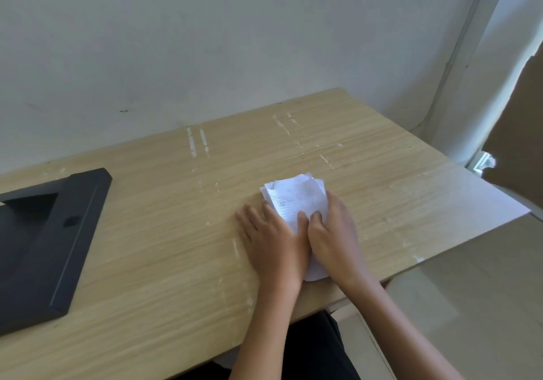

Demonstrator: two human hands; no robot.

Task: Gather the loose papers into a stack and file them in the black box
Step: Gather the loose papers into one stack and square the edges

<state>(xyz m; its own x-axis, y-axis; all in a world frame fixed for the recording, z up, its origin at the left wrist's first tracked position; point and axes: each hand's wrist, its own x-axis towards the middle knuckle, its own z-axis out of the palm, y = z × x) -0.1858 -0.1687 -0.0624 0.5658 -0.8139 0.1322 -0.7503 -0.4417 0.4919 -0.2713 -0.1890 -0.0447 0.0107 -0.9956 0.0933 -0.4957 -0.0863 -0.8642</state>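
Head view: left hand (pixel 274 240) and right hand (pixel 333 232) press flat on thin, floppy papers (pixel 296 197), best pinched at their edges

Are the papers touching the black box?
Apart. The head view shows the papers under both hands near the table's right side, with bare wooden table between them and the black box at left.

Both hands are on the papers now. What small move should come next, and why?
Probably square the papers into an even stack before lifting. Their far edges look curled and uneven, and both the left hand and the right hand rest on them on the table. The black box lies apart, far to the left, so a loose bundle might slip on the way.
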